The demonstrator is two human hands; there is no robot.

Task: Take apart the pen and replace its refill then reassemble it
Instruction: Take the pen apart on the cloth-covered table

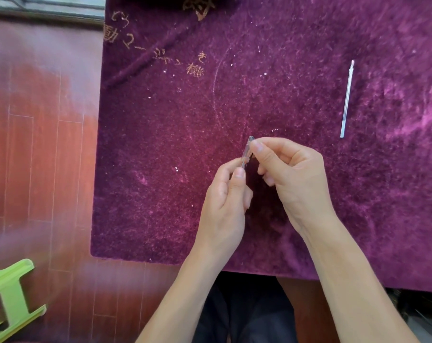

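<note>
Both hands hold a small clear pen [247, 152] above the purple velvet cloth [175, 149]. My right hand [291, 174] pinches its upper, transparent end between thumb and forefinger. My left hand [224, 196] grips the lower end, where a thin metal tip shows just above the thumb. Most of the pen's body is hidden inside my left fist. A thin white refill [347, 97] lies alone on the cloth to the far right, nearly upright in the view, apart from both hands.
The cloth covers a table whose left edge and near edge are in view. Reddish wooden floor [41, 154] lies to the left. A green plastic stool [9, 295] stands at the bottom left. Gold embroidered characters [160, 55] mark the cloth's far part.
</note>
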